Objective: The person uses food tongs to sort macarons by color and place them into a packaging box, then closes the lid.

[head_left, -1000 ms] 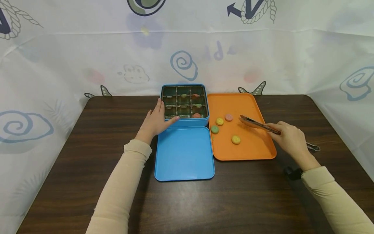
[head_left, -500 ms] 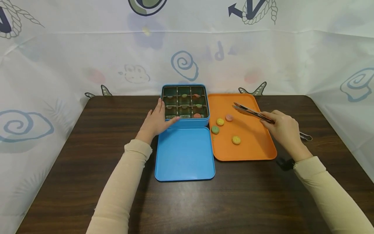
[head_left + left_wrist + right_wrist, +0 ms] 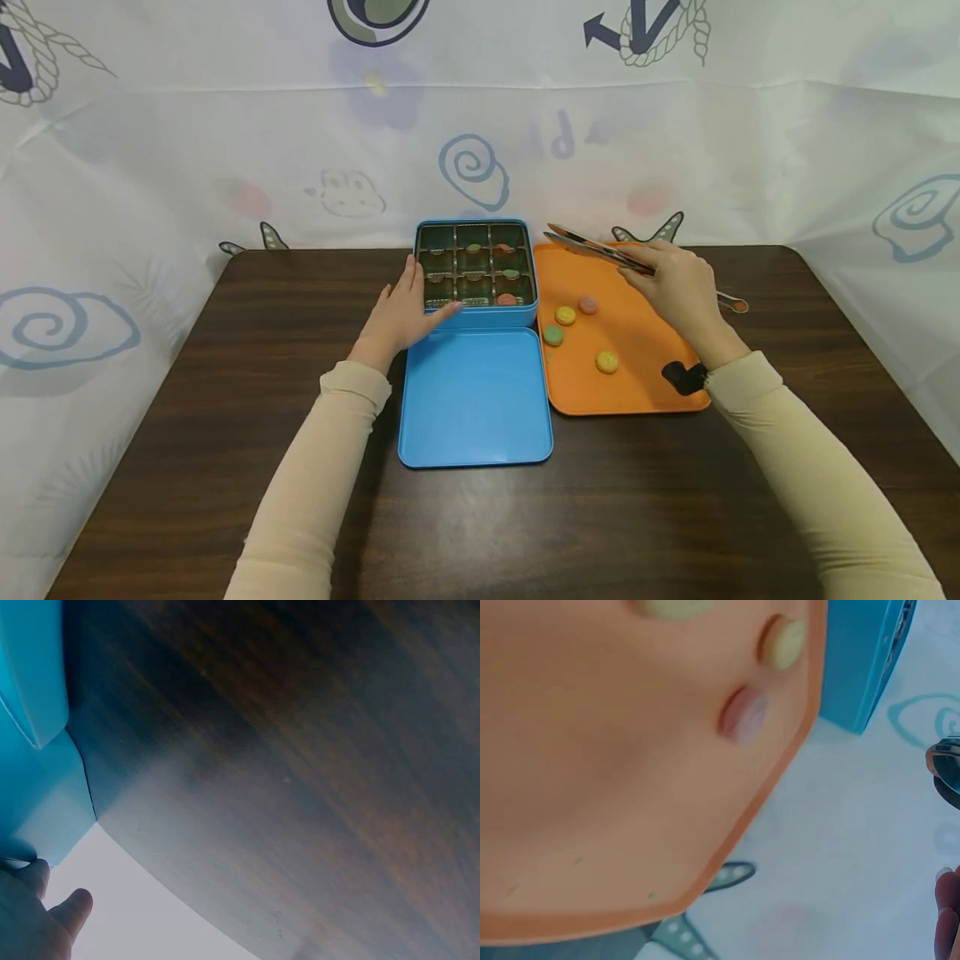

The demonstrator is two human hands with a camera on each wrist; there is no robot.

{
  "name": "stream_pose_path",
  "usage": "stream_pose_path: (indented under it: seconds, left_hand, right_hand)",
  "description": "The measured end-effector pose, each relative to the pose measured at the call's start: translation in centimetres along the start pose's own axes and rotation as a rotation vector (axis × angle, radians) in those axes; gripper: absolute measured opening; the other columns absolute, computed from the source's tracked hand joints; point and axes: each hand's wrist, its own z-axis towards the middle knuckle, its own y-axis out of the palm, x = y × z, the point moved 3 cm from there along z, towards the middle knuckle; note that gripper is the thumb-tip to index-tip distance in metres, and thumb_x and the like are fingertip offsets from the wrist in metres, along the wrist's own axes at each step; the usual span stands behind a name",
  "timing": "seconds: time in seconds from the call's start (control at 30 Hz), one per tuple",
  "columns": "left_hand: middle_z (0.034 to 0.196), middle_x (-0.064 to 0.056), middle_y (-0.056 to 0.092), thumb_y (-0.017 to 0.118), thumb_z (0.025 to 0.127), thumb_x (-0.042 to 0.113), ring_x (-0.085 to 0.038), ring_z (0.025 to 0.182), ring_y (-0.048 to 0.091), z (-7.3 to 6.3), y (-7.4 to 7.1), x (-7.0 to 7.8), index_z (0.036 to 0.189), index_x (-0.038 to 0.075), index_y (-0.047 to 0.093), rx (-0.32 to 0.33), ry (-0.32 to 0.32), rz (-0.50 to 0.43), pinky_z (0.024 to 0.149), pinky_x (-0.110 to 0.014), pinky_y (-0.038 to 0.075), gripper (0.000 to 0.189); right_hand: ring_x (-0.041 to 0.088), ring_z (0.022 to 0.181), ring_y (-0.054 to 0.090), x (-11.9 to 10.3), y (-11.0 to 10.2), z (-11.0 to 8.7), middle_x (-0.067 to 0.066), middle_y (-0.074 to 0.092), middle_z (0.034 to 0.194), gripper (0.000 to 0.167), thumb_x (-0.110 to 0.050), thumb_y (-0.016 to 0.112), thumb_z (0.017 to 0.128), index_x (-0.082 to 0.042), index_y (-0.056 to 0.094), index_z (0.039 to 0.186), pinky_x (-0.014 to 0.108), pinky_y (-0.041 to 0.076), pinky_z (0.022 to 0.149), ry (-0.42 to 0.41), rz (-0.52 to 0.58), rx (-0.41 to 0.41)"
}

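The tongs (image 3: pixel 609 252) we are pinching in our right grip (image 3: pixel 678 287) are pointing obliquely left and away above the orange tray (image 3: pixel 637 387), which is holding four macarons (image 3: pixel 565 316). Our left grip (image 3: pixel 395 318) is spreading against the blue box (image 3: pixel 497 317), its compartments (image 3: pixel 438 237) showing four pieces (image 3: pixel 507 299).

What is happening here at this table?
A person's right hand holds long metal tongs near the far edge of a flat orange tray, where four small round yellow, pink and green pieces lie. The left hand touches a blue box divided into nine compartments, some with similar pieces. Whether the tongs grip anything is unclear.
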Motion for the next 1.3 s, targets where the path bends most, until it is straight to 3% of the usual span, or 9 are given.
stream_pose_path:
  seconds: [0.33, 0.67, 0.97, 1.3]
  left_hand:
    - [0.161, -0.012, -0.017, 0.034, 0.088, 0.075, -0.035, 0.147, 0.020, 0.0, 0.1, 0.0, 0.153, 0.002, -0.007, 0.007, 0.006, -0.008, 0.121, -0.055, 0.009, 0.106]
    - [0.160, -0.011, -0.018, 0.033, 0.087, 0.077, -0.035, 0.148, 0.017, 0.2, 0.2, -0.3, 0.152, 0.002, -0.008, 0.007, 0.007, -0.011, 0.121, -0.055, 0.008, 0.108]
    - [0.160, -0.011, -0.019, 0.032, 0.087, 0.077, -0.034, 0.149, 0.015, 0.2, 0.1, -0.1, 0.152, 0.003, -0.009, 0.007, 0.005, -0.009, 0.121, -0.055, 0.008, 0.107]
    - [0.160, -0.011, -0.019, 0.033, 0.088, 0.076, -0.034, 0.149, 0.015, 0.1, 0.2, -0.1, 0.152, 0.002, -0.010, 0.004, 0.006, -0.013, 0.122, -0.055, 0.008, 0.107]
  right_hand:
    - [0.024, 0.059, 0.054, -3.5, 2.7, 3.1, 0.010, 0.062, 0.078, 0.028, -0.017, 0.072, 0.086, -0.011, 0.072, 0.113, 0.030, 0.037, 0.047, -0.016, 0.046, -0.033]
    - [0.022, 0.055, 0.053, -6.5, 5.6, 4.6, 0.008, 0.061, 0.081, 0.031, -0.020, 0.068, 0.089, -0.014, 0.069, 0.120, 0.026, 0.033, 0.045, -0.009, 0.034, -0.174]
    - [0.022, 0.061, 0.065, -7.6, 7.3, 4.7, 0.008, 0.070, 0.106, 0.030, -0.019, 0.069, 0.089, -0.013, 0.070, 0.118, 0.030, 0.047, 0.046, -0.075, -0.001, -0.174]
    - [0.021, 0.054, 0.057, -7.7, 8.2, 4.5, 0.008, 0.064, 0.087, 0.029, -0.018, 0.070, 0.088, -0.014, 0.071, 0.117, 0.028, 0.041, 0.044, -0.071, -0.007, -0.178]
